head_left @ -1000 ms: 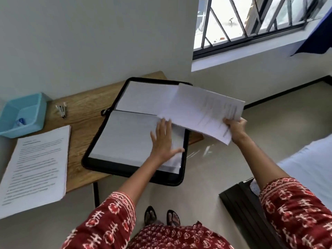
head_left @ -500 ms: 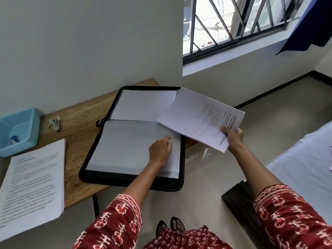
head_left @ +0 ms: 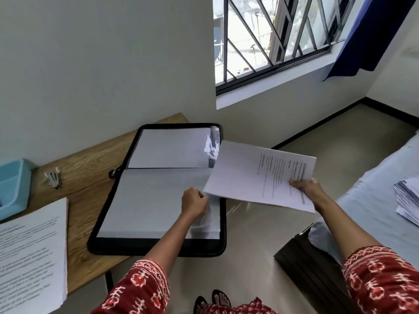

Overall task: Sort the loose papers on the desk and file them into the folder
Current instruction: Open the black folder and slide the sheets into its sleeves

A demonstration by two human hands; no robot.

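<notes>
nearest you, your two red patterned sleeves [head_left: 145, 288] frame the lower edge, and your feet [head_left: 213, 302] in dark sandals stand on the floor between them. to the left of your left forearm, a stack of printed papers [head_left: 31, 252] lies on the near end of the wooden desk [head_left: 90, 164]. your left hand [head_left: 193, 201] rests over the right part of the open black zip folder [head_left: 156, 191], fingers curled and pinching the edge of a clear plastic sleeve [head_left: 208, 220], which lifts off the lower page beneath your wrist. the folder lies flat on the desk, its right side overhanging the desk's end; both of its halves show pale sheets behind plastic. just right of your left hand, touching or nearly touching your knuckles, is the near corner of the printed sheets [head_left: 260, 175] that you hold in your right hand [head_left: 306, 189]; the thumb lies on top at the right edge and the fingers are underneath, so the grip is closed on the paper. the sheets hang in the air off the desk's end, tilted, with their left edge overlapping the folder's right rim. right of your right arm, a second pile of papers [head_left: 408, 202] sits on a pale blue bed [head_left: 374, 189]. left of the folder, a staple remover [head_left: 53, 176] and a light blue tray [head_left: 12, 189] sit by the wall. beyond your hands, a barred window [head_left: 272, 39] and a blue curtain [head_left: 371, 35].
</notes>
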